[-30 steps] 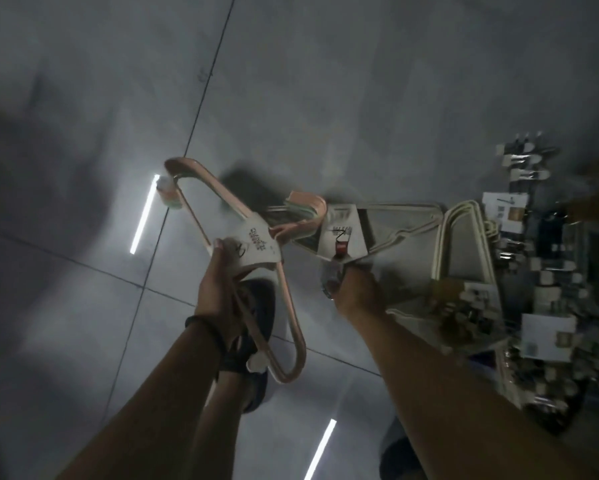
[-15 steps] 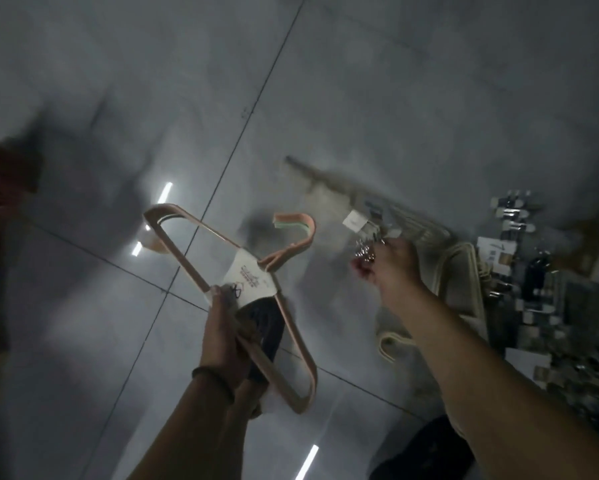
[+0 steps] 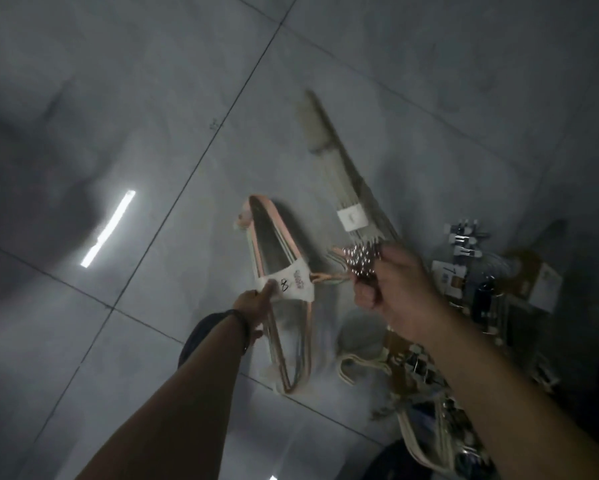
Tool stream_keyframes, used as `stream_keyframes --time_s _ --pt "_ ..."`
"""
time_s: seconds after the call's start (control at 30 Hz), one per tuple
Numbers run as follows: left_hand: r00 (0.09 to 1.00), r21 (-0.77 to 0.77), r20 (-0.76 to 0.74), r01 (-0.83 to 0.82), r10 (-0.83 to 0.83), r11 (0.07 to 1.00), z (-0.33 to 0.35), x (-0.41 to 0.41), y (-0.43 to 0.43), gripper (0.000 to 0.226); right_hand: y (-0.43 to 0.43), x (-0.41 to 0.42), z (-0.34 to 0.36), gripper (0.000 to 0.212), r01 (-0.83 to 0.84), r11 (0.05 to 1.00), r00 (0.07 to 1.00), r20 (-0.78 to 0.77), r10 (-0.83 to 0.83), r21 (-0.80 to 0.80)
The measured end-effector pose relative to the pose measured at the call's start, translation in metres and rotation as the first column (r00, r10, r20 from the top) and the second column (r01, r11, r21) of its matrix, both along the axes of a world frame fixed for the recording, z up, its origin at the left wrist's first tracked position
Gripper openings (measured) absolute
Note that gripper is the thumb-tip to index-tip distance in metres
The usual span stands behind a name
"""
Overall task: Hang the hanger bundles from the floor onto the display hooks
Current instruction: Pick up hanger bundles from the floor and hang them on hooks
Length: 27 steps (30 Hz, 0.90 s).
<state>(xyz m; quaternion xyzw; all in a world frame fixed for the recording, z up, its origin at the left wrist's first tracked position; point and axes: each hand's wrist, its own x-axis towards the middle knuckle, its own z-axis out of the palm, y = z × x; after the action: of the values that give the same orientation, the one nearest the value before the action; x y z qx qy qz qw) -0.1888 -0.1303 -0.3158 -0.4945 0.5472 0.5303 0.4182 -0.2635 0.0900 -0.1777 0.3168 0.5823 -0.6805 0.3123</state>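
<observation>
My left hand (image 3: 256, 306) grips a bundle of pink hangers (image 3: 280, 251) at its white paper label, lifted above the grey tile floor. My right hand (image 3: 395, 289) grips the shiny metal hook ends (image 3: 360, 259) of a second, pale bundle (image 3: 339, 174) that hangs blurred away from the hand, with a white label on it. The pink bundle's hook points toward my right hand. No display hooks are in view.
More hanger bundles (image 3: 412, 382) and clip hangers (image 3: 464, 240) with white tags lie piled on the floor at the right. The grey tiles (image 3: 152, 98) show dark seams and bright light reflections. A dark shoe (image 3: 197, 337) sits under my left forearm.
My right hand has lifted the pale bundle off the floor by its metal hooks. The pink bundle has turned and shifted right, closer to my right hand.
</observation>
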Motion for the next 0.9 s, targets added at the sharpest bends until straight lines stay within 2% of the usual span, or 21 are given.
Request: stream_keyframes --time_s 0.07,0.1,0.17,0.23,0.3,0.37,0.4,0.5,0.57,0.63,0.7,0.77,0.83,0.9 --pt "1.0 -0.155 0.024 0.023 -0.019 0.988 0.003 -0.003 -0.008 0.036 0.013 0.012 -0.003 0.02 -0.122 0.99 0.991 -0.046 0.126 0.072" --pt "0.999 -0.149 -0.022 -0.027 0.024 0.989 0.011 -0.005 -0.013 0.036 0.019 0.015 -0.003 0.026 -0.196 0.973 0.977 -0.055 0.204 0.123" --pt "0.952 0.024 -0.133 -0.275 0.276 0.961 0.034 -0.014 -0.024 0.051 0.031 0.017 0.001 0.017 -0.35 0.913 0.924 -0.08 0.373 0.211" --pt "0.834 0.253 -0.153 -0.485 0.53 0.837 0.06 -0.023 -0.046 0.078 0.042 0.012 0.006 0.014 -0.493 0.83 0.841 -0.102 0.532 0.261" --pt "0.774 0.467 -0.135 -0.501 0.619 0.728 0.084 -0.031 -0.072 0.1 0.052 0.001 0.016 0.017 -0.629 0.717 0.724 -0.109 0.681 0.301" --pt "0.826 0.608 -0.097 -0.392 0.556 0.69 0.107 -0.042 -0.091 0.11 0.059 -0.015 0.027 0.032 -0.747 0.538 0.544 -0.107 0.832 0.39" --pt "0.875 0.631 -0.095 -0.315 0.474 0.709 0.115 -0.047 -0.095 0.111 0.06 -0.023 0.031 0.04 -0.785 0.446 0.45 -0.098 0.887 0.43" --pt "0.984 0.577 -0.142 -0.006 0.107 0.817 0.133 -0.06 -0.081 0.106 0.057 -0.041 0.037 0.044 -0.814 0.224 0.205 -0.096 0.974 0.537" --pt "0.98 0.491 -0.182 0.162 -0.08 0.856 0.142 -0.065 -0.058 0.104 0.05 -0.044 0.036 0.03 -0.808 0.162 0.124 -0.105 0.987 0.567" --pt "0.965 0.384 -0.222 0.219 -0.141 0.897 0.15 -0.063 -0.037 0.094 0.045 -0.044 0.035 0.025 -0.777 0.148 0.102 -0.11 0.989 0.612" --pt "0.966 0.387 -0.25 0.167 -0.071 0.907 0.158 -0.059 -0.028 0.086 0.042 -0.043 0.034 0.031 -0.712 0.194 0.136 -0.138 0.981 0.674" --pt "0.957 0.441 -0.278 0.051 0.082 0.896 0.165 -0.058 -0.031 0.084 0.04 -0.038 0.035 0.042 -0.587 0.302 0.222 -0.21 0.952 0.751" --pt "0.935 0.504 -0.198 -0.162 0.296 0.849 0.174 -0.057 -0.04 0.086 0.035 -0.033 0.036 0.041 -0.389 0.428 0.308 -0.322 0.895 0.816" --pt "0.899 0.508 -0.139 -0.294 0.414 0.809 0.181 -0.059 -0.046 0.069 0.024 -0.028 0.039 0.038 -0.224 0.534 0.393 -0.426 0.815 0.815"
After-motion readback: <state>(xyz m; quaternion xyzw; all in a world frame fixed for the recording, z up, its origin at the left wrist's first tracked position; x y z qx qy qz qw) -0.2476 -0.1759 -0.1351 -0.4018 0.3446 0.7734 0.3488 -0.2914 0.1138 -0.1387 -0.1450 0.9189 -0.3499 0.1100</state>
